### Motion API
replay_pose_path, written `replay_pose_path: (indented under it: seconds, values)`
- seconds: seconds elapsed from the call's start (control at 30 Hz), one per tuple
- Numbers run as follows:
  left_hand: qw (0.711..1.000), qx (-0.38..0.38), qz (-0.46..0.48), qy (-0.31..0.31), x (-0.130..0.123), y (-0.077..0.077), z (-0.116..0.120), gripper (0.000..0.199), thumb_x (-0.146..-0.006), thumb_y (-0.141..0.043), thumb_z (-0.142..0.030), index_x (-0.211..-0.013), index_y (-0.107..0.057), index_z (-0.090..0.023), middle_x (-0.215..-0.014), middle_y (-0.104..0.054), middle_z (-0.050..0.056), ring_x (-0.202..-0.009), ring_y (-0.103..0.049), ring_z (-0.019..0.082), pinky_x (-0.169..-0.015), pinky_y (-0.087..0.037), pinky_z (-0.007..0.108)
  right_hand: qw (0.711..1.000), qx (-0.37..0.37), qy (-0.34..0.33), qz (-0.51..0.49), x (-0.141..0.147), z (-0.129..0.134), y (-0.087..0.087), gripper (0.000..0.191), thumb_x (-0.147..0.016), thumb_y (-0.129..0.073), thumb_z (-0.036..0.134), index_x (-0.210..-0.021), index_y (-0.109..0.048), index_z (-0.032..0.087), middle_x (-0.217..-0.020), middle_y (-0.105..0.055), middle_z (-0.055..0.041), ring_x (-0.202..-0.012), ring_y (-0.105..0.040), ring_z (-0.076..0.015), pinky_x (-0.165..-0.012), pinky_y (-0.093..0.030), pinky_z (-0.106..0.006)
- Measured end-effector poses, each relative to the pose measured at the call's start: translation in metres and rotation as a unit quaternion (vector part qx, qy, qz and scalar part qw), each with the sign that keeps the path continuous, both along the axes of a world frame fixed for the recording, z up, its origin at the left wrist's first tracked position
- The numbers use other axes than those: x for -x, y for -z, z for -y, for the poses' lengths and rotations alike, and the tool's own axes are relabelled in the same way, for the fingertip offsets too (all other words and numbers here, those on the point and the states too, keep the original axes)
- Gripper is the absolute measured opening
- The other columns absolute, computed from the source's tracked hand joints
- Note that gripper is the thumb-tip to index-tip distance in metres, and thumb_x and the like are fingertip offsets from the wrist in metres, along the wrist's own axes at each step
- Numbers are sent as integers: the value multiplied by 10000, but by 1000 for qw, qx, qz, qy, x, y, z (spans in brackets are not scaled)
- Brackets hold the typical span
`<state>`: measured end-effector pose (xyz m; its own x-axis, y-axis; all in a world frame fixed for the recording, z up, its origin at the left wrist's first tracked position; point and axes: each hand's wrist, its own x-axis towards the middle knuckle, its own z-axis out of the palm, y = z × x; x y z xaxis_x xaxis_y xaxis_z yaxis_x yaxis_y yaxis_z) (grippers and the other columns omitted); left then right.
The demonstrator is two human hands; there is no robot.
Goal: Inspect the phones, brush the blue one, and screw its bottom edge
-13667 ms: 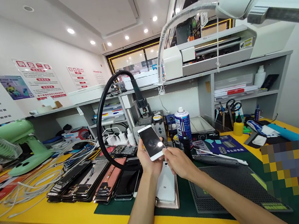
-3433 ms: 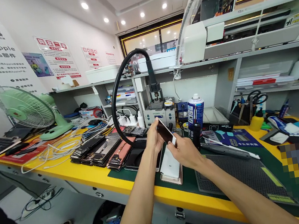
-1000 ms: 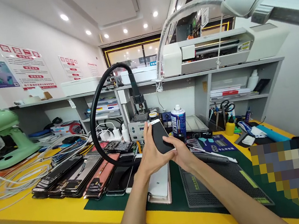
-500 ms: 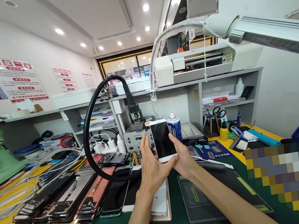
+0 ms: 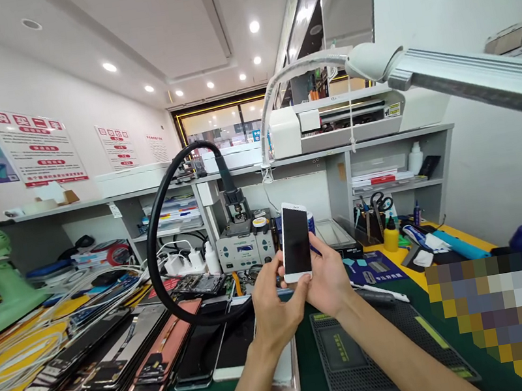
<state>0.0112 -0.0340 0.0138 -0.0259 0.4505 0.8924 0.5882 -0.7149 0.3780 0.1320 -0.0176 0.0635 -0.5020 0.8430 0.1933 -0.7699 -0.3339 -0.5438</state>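
A white smartphone [image 5: 295,243] with a dark screen is held upright over the green mat [image 5: 313,372], tilted slightly to the right. My left hand [image 5: 277,298] grips its lower left edge, the thumb reaching across the bottom of the front. Behind and along the right side of the phone, my right hand [image 5: 327,277] supports it with bent fingers, some of them hidden. Below my left forearm lie more phones, partly covered. A black ribbed work pad [image 5: 369,376] sits under my right forearm.
Stacks of phone screens [image 5: 112,351] line the left of the yellow table. A thick black hose [image 5: 151,252] loops up from a hot air station [image 5: 245,251]. A lamp arm [image 5: 470,76] hangs at upper right. A yellow bottle [image 5: 390,236] stands at the right.
The phone has turned from facing me to an angle, leaning right, and shifted slightly right. My left hand has moved right, its fingers now closed in at the phone's lower edge.
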Motion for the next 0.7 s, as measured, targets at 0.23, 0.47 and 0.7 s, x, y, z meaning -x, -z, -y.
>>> replay_pose_path:
  seconds: [0.23,0.47,0.7]
  values:
    - [991,-129,-28,8,-1,-2,3,606,-799,-712,-104,-1370,-521,-178,-960,-638,85,-876,-612,196,-768,-533,325,999,7,-39,-22,1,-2,6,512,-995,-355,516,-967,-678,119,-773,-673,-80,-591,-633,-207,-496,-522,-332]
    - [984,-173,-29,12,-3,-2,5,610,-745,-704,-78,-1329,-557,-173,-998,-676,110,-849,-633,212,-713,-539,331,999,36,-25,8,1,-1,7,548,-977,-359,531,-768,-653,118,-628,-641,-66,-446,-585,-185,-375,-471,-298]
    - [981,-189,-33,26,-4,-5,11,456,-721,-671,-99,-1166,-587,-157,-918,-670,102,-811,-626,228,-682,-510,352,997,29,-27,61,3,0,9,542,-923,-436,593,-737,-657,135,-536,-617,-68,-406,-560,-192,-335,-452,-292]
